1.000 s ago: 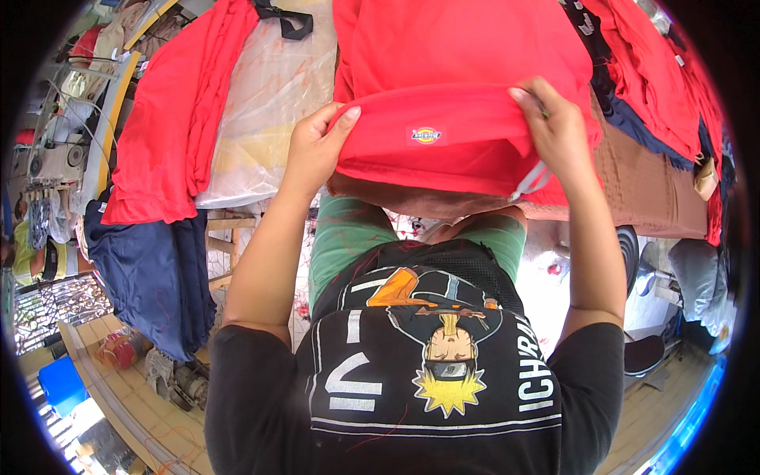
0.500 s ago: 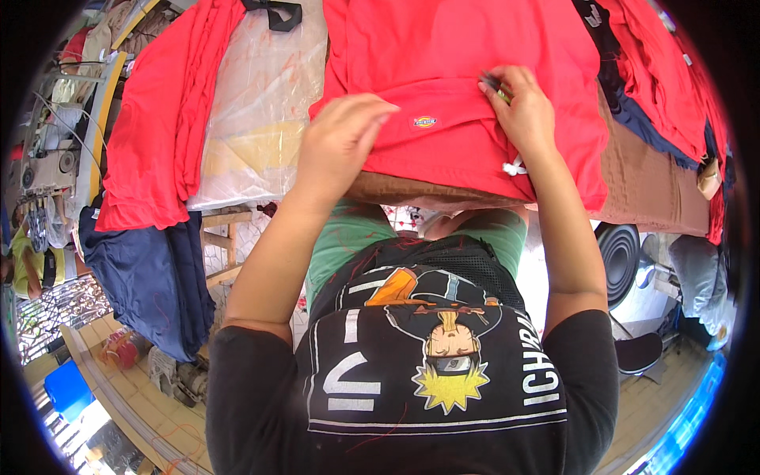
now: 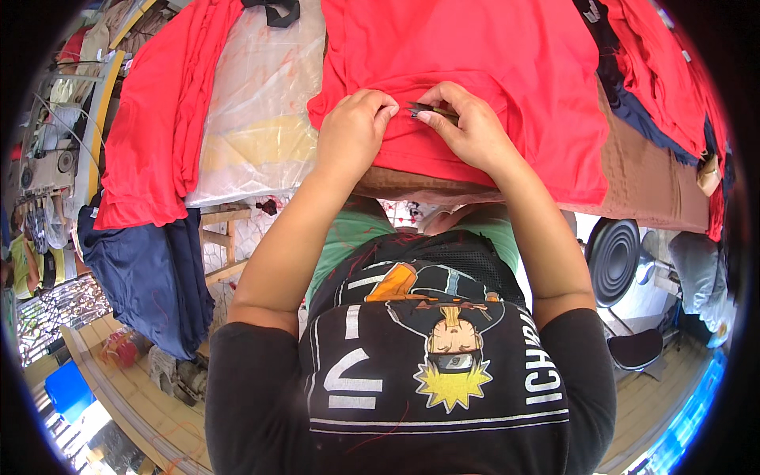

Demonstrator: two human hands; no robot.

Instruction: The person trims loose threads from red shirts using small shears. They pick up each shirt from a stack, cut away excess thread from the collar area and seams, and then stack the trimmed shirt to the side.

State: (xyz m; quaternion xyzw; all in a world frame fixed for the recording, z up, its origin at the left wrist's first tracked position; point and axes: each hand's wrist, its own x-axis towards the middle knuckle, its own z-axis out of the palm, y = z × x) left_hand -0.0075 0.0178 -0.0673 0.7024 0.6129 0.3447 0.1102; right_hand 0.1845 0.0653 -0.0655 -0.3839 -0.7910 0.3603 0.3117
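A red garment (image 3: 467, 51) lies spread over the table in front of me, its near edge hanging slightly over the front. My left hand (image 3: 352, 131) is above its left part, thumb and forefinger pinched together; what is between them is too small to make out. In my right hand (image 3: 471, 131) is a small pair of dark thread snips (image 3: 434, 109). Their pointed blades face left, a short gap from the left fingertips. The cloth under both hands is bunched in low folds. A small patch on it is mostly hidden by the snips.
Left of the garment is a clear plastic sheet (image 3: 261, 103) on the table. Other red garments (image 3: 158, 134) hang over the left edge, with navy cloth (image 3: 150, 269) below. More red clothing (image 3: 657, 79) lies at right on brown covering (image 3: 657, 186). A round black stool seat (image 3: 613, 261) stands right.
My right hand has moved left and nearer with the snips, turning their tips toward my left hand. My left hand has shifted slightly right, its fingers now pinched. The patch has become mostly covered.
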